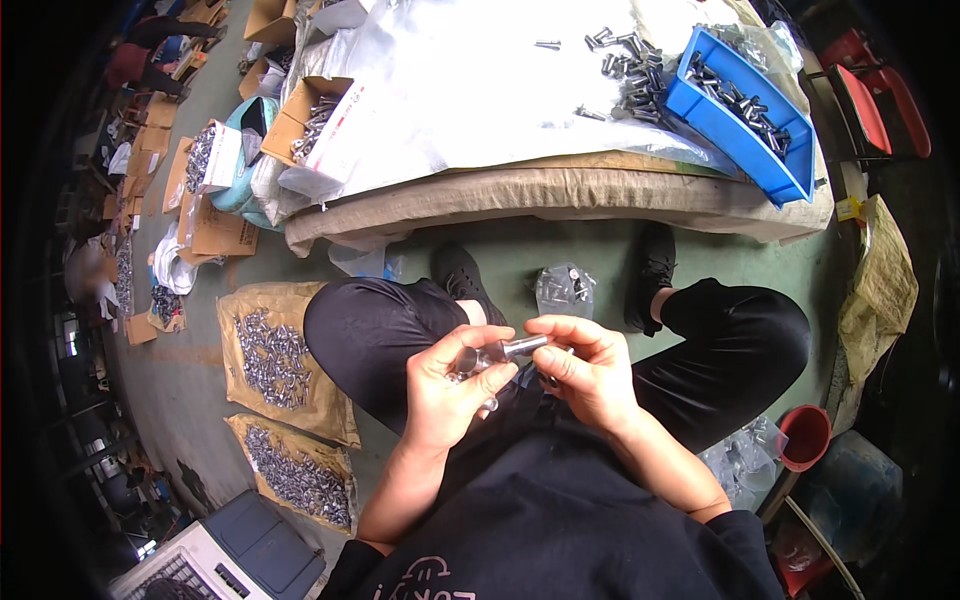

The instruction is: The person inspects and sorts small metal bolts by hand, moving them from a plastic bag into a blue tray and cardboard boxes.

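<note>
Above my lap, my left hand (445,388) is closed around a shiny metal bolt-like part (524,346) with a wide round head and a thinner shank pointing right. Another metal piece (489,405) pokes out below the fingers of that hand. My right hand (597,378) is curled at the free end of the shank, thumb and forefinger close to its tip. Small metal pieces (549,382) show between the right fingers, partly hidden, so their kind cannot be made out.
Ahead, a cloth-edged table (500,200) bears loose bolts (635,85) and a blue bin (765,165) of metal parts. A clear bag (565,290) of parts lies between my feet. Sacks with metal parts (270,360) lie left; a red bucket (805,438) stands right.
</note>
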`<state>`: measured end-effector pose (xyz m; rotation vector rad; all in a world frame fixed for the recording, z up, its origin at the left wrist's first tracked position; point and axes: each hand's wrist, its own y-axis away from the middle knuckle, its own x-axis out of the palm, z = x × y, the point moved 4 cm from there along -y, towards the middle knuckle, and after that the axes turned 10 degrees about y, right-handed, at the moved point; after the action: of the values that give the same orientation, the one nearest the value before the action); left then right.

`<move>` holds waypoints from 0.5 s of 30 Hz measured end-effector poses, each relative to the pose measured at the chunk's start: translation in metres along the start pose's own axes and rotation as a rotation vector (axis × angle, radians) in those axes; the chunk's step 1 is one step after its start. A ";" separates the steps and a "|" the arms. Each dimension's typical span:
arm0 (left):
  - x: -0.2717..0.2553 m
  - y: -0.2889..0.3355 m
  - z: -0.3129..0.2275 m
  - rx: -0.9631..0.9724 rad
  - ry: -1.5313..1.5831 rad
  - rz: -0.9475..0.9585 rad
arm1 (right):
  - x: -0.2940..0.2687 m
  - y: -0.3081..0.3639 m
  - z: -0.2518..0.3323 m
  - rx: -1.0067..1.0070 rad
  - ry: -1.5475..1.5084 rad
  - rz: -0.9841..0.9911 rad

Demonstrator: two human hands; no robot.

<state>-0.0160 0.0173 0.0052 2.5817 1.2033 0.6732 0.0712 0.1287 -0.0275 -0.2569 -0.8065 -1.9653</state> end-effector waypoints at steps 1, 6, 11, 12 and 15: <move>0.000 0.000 0.000 0.017 -0.019 0.001 | 0.000 -0.001 -0.002 0.050 -0.047 -0.009; 0.003 0.000 0.006 -0.074 0.223 0.064 | -0.005 -0.007 -0.011 0.073 -0.416 0.067; 0.009 -0.003 0.013 -0.162 0.365 0.104 | -0.004 -0.006 -0.010 0.116 -0.258 0.134; 0.010 -0.004 0.014 -0.162 0.365 0.103 | -0.001 -0.004 -0.007 0.082 -0.093 0.112; 0.009 -0.006 0.014 -0.066 0.239 0.034 | 0.014 0.001 0.008 -0.127 0.062 0.104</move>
<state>-0.0078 0.0275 -0.0067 2.5275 1.1820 1.0350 0.0633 0.1238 -0.0140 -0.3054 -0.6176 -1.9194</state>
